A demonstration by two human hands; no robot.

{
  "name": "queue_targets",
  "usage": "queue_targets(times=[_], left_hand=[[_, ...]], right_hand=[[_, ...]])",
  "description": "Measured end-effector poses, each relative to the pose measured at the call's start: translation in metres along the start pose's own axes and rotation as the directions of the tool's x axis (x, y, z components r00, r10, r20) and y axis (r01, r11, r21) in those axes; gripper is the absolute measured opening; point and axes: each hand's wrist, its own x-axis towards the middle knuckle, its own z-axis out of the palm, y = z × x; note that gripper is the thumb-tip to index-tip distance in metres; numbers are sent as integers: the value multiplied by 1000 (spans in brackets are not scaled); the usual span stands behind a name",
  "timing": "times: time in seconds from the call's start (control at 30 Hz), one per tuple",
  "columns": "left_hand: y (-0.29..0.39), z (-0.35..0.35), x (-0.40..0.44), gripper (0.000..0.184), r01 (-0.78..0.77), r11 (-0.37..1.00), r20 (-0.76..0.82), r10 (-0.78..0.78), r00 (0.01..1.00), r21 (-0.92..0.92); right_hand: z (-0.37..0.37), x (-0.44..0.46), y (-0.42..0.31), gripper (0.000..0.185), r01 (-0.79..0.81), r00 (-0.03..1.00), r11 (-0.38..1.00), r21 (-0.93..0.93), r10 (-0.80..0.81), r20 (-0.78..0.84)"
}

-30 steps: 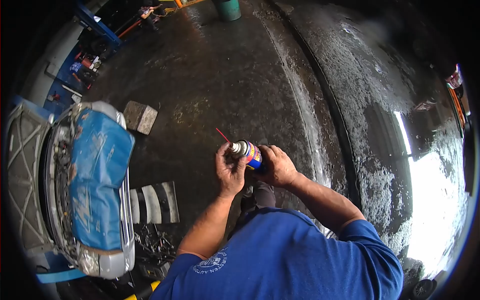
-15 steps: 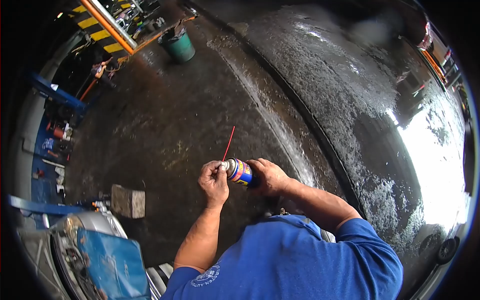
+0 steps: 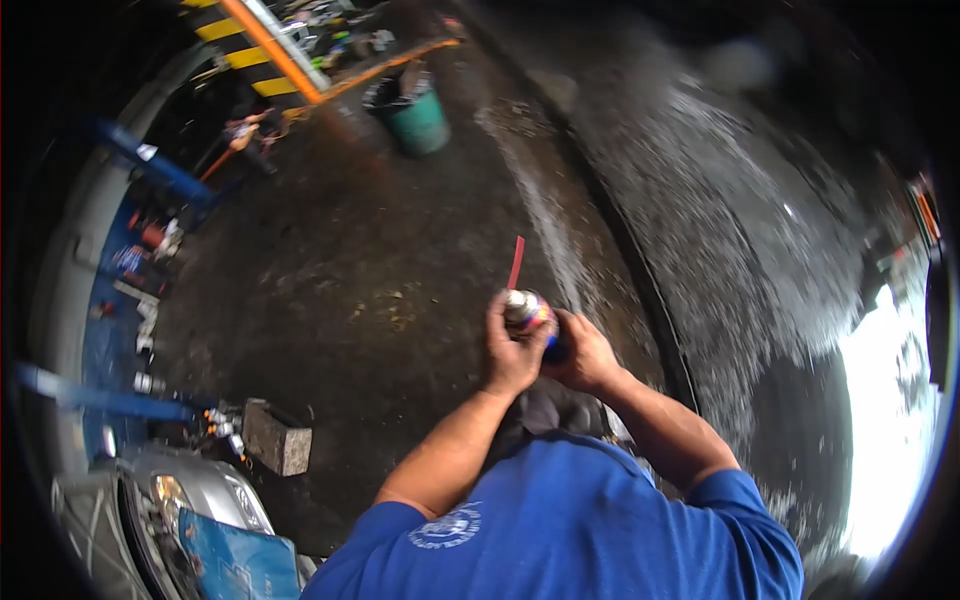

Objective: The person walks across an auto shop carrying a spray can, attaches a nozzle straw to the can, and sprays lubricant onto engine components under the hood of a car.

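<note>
A blue, yellow and red spray can (image 3: 534,312) is held in front of my chest, its pale nozzle end tilted up and away from me. From the nozzle sticks a thin red straw (image 3: 517,262), pointing forward. My left hand (image 3: 513,355) is closed around the can near its top, with the thumb across the side. Around its lower part, my right hand (image 3: 588,355) is wrapped. Motion blur softens the can's label, and both palms hide much of its body.
A green bucket (image 3: 418,128) stands ahead, near a yellow-and-black striped post (image 3: 245,52). At left are blue lift arms (image 3: 110,395), a block-like box (image 3: 280,440) and a silver car (image 3: 205,475) with a blue cover. A dark groove (image 3: 640,270) crosses the wet floor on the right.
My left hand has moved from the nozzle down onto the can's upper side. The can now tilts more upright, and the view has swung left.
</note>
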Motion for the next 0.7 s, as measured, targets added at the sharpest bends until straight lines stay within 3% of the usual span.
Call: queue_targets(times=[0.07, 0.13, 0.17, 0.2, 0.27, 0.3, 0.33, 0.37, 0.4, 0.43, 0.47, 0.53, 0.57, 0.6, 0.67, 0.7], left_hand=[[-37, 12, 47, 88, 22, 989, -97, -8, 995, 147], [-57, 24, 98, 91, -8, 944, -118, 50, 992, 330], [-75, 32, 126, 89, -86, 934, -161, 149, 976, 346], [-93, 33, 155, 89, -84, 934, -164, 149, 975, 348], [-132, 45, 213, 89, 74, 933, -225, 7, 974, 353], [-155, 44, 244, 87, 36, 906, -211, 60, 976, 422], [-176, 47, 275, 84, 156, 938, -232, -85, 969, 310], [-206, 46, 304, 83, 222, 942, -303, -141, 943, 250], [-226, 40, 334, 83, 213, 925, -305, -114, 945, 314], [-233, 34, 364, 82, 274, 865, -309, -147, 940, 421], [-241, 27, 394, 81, 291, 838, -310, -155, 938, 461], [-258, 16, 448, 79, 289, 770, -313, -123, 942, 568], [-327, -3, 466, 78, 361, 853, -333, -239, 912, 377], [-306, 3, 491, 77, 415, 777, -363, -258, 895, 472], [-345, -1, 532, 75, 336, 742, -353, -143, 925, 580], [-347, 9, 554, 74, 330, 677, -357, -105, 928, 658]], right_hand=[[-6, 53, 18, 79, -6, 999, 1000, -15, 7, 46], [1, 105, 48, 79, 91, 996, 995, -32, -90, 11], [-2, 134, 56, 78, 57, 995, 997, -50, -53, 86], [-3, 164, 65, 78, 60, 994, 997, -48, -55, 90], [-9, 227, 84, 76, -68, 980, 994, -90, 83, 183], [-8, 259, 99, 81, -159, 959, 987, -37, 163, 231], [4, 285, 133, 85, -97, 981, 995, -38, 102, 163], [-7, 312, 145, 88, -83, 969, 995, -51, 92, 229], [-19, 339, 154, 92, -72, 949, 996, -54, 85, 303], [-41, 366, 156, 93, -169, 896, 974, -153, 217, 388], [-50, 380, 190, 93, -141, 928, 980, -138, 180, 326], [-95, 401, 231, 90, -374, 893, 927, 18, 355, 275], [-117, 404, 256, 88, -458, 871, 889, 4, 448, 199], [-139, 402, 284, 86, -532, 840, 846, -7, 529, 122], [-173, 383, 363, 86, -732, 662, 657, -179, 748, 39], [-186, 366, 412, 89, -767, 624, 614, -188, 782, 7]])
